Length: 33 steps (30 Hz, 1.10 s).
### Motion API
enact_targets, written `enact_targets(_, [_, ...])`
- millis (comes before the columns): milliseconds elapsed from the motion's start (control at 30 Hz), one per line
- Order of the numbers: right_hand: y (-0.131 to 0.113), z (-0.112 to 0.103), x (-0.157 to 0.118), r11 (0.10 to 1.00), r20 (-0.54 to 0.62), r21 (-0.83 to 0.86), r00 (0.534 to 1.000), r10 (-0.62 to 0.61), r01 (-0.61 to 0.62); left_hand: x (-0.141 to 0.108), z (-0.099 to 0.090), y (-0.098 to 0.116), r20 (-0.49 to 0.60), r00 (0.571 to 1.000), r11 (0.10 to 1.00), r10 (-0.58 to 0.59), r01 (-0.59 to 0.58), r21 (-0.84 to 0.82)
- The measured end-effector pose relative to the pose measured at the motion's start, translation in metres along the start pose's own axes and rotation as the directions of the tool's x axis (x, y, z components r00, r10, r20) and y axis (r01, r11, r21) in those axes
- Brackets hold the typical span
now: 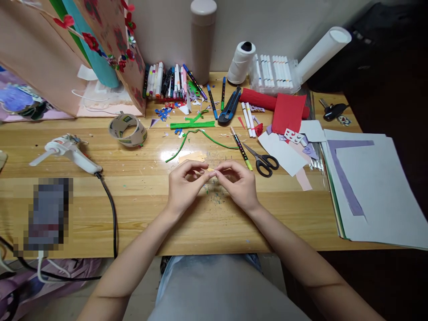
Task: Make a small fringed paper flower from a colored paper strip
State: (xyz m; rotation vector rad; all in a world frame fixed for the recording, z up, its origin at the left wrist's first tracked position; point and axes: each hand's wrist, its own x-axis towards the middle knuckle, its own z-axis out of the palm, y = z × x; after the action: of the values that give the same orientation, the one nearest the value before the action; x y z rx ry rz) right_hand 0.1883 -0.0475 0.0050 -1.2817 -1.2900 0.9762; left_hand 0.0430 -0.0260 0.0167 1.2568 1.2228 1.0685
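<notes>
My left hand (185, 180) and my right hand (239, 180) meet over the middle of the table, fingertips pinched together. Between them shows a small piece of pale orange paper (210, 169), mostly hidden by the fingers. Just behind my left hand lies a flat strip of the same pale orange paper (192, 157). A thin green paper-wrapped stem (199, 131) curves across the wood beyond both hands. Right of my right hand are black-handled scissors (264, 162) and a marker with a yellow-green end (241, 149).
A glue gun (73, 154) and a tape roll (127, 130) sit left. Farther back are green crepe paper (192, 125), a utility knife (229, 107), markers (167, 82) and a thread spool (241, 62). Red crepe paper (289, 111) and a paper stack (384, 187) lie right.
</notes>
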Motion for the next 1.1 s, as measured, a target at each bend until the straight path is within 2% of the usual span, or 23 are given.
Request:
enact_targets(167, [0.000,0.002,-0.001,1.000,0.021,0.023,1.000,0.007,-0.007,0.003,-0.002,0.003,0.034,0.993,0.990,-0.113,0.115,-0.084])
enact_targets(333, [0.001,0.003,-0.001,0.991,0.053,0.115,0.997,0.059,-0.065,0.009,-0.006,-0.001,0.084,0.962,0.936,-0.260,0.273,-0.222])
enact_targets(433, [0.001,0.003,-0.001,0.984,0.066,0.159,0.995,0.070,-0.080,0.011,-0.008,-0.006,0.173,0.919,0.856,-0.355,0.394,-0.334])
enact_targets(567, [0.002,0.001,-0.002,0.986,0.078,0.148,0.995,0.061,-0.072,0.013,-0.008,-0.008,0.270,0.827,0.712,-0.493,0.561,-0.421])
enact_targets(633, [0.002,0.000,-0.003,0.989,0.079,0.135,0.996,0.045,-0.056,0.013,-0.007,-0.007,0.312,0.790,0.652,-0.527,0.612,-0.448])
enact_targets(700, [0.002,0.000,-0.003,0.991,0.073,0.129,0.997,0.026,-0.036,0.013,-0.007,-0.007,0.344,0.773,0.624,-0.533,0.633,-0.458])
enact_targets(767, [0.000,0.001,-0.003,0.993,0.057,0.117,0.998,0.014,-0.021,0.013,-0.007,-0.006,0.336,0.795,0.659,-0.506,0.607,-0.444])
enact_targets(867, [-0.002,0.002,-0.004,0.997,0.022,0.073,1.000,0.004,-0.006,0.011,-0.006,-0.005,0.252,0.888,0.809,-0.385,0.456,-0.370])
enact_targets(933, [-0.002,0.002,-0.004,0.999,0.008,0.054,1.000,-0.004,0.004,0.010,-0.006,-0.003,0.209,0.927,0.878,-0.311,0.364,-0.311])
enact_targets(1100, [-0.001,-0.002,0.000,0.990,0.076,0.119,0.995,0.063,-0.072,0.008,-0.004,0.001,0.164,0.948,0.921,-0.273,0.306,-0.240])
